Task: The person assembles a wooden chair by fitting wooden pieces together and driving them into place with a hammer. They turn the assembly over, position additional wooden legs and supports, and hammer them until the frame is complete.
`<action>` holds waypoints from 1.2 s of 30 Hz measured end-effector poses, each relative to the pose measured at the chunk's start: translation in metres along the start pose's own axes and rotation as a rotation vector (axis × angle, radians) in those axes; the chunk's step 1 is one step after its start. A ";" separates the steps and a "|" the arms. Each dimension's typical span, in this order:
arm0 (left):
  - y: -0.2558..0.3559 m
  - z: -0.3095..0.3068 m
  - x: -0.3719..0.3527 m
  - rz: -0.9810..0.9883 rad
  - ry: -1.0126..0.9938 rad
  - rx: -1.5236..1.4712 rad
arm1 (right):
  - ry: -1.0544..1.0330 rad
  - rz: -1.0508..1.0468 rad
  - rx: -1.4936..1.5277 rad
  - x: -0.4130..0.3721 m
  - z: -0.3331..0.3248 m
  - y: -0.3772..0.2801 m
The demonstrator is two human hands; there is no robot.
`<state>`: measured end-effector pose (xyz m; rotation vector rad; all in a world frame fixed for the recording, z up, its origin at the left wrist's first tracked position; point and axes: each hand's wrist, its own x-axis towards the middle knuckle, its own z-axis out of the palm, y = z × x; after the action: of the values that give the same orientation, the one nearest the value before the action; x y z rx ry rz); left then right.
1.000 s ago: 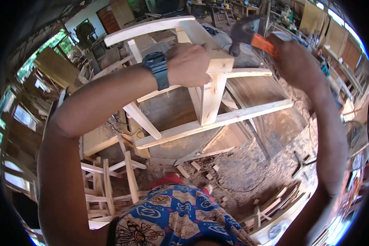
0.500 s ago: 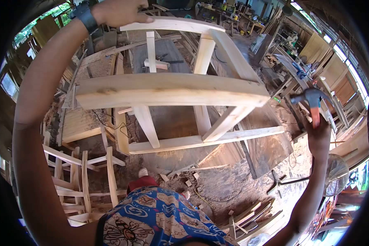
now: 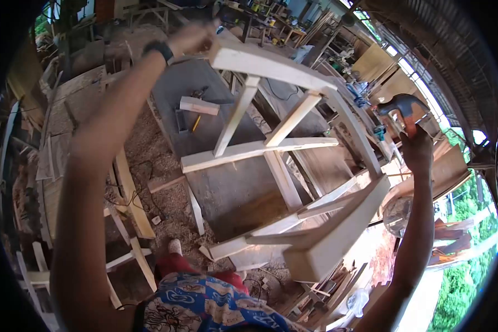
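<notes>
My left hand (image 3: 195,37), blurred by motion and with a dark band on the wrist, is at the upper end of a pale wooden frame (image 3: 271,66). Its fingers appear closed on the rail's end, partly hidden behind it. The frame has curved rails joined by slats and stands tilted over the workbench (image 3: 174,88). One thick leg (image 3: 337,232) points toward me at lower right. On the right, my right hand (image 3: 416,146) is wrapped around the handle of a claw hammer (image 3: 406,108), raised with its head up, apart from the frame.
A wood block (image 3: 199,105) and a yellow pencil (image 3: 196,123) lie on the bench. Slatted wooden pieces (image 3: 141,260) stand at lower left. Planks and sawdust (image 3: 166,205) cover the floor. Tool-laden benches (image 3: 271,22) stand at the back. A round fan (image 3: 398,216) is at right.
The wooden frame has turned and tilted, its near rail swinging down to the right. My left hand has moved with its end. The view has shifted; the hammer stays raised in my right hand.
</notes>
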<state>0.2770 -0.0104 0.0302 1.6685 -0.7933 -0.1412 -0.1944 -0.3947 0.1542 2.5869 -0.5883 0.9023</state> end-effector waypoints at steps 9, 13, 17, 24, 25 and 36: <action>-0.085 -0.004 -0.029 -0.102 -0.179 0.130 | -0.041 0.047 -0.187 0.020 -0.052 -0.105; -0.094 -0.002 -0.027 -0.101 -0.202 0.060 | -0.037 0.025 -0.206 0.026 -0.052 -0.117; -0.073 0.035 0.000 -0.031 -0.278 0.024 | -0.092 0.038 -0.223 0.030 -0.038 -0.118; -0.128 0.172 0.101 0.690 -0.368 -0.161 | -0.256 -0.072 -0.223 0.071 -0.012 -0.117; -0.127 0.181 0.100 0.479 -0.542 -0.399 | -0.329 0.114 -0.159 0.078 -0.005 -0.125; -0.091 0.340 0.104 0.361 -0.734 -0.718 | -0.711 0.742 0.218 0.181 0.071 -0.216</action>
<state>0.2243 -0.3456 -0.1110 0.7510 -1.3748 -0.7202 0.0753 -0.2893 0.1808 2.8823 -1.8051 0.1625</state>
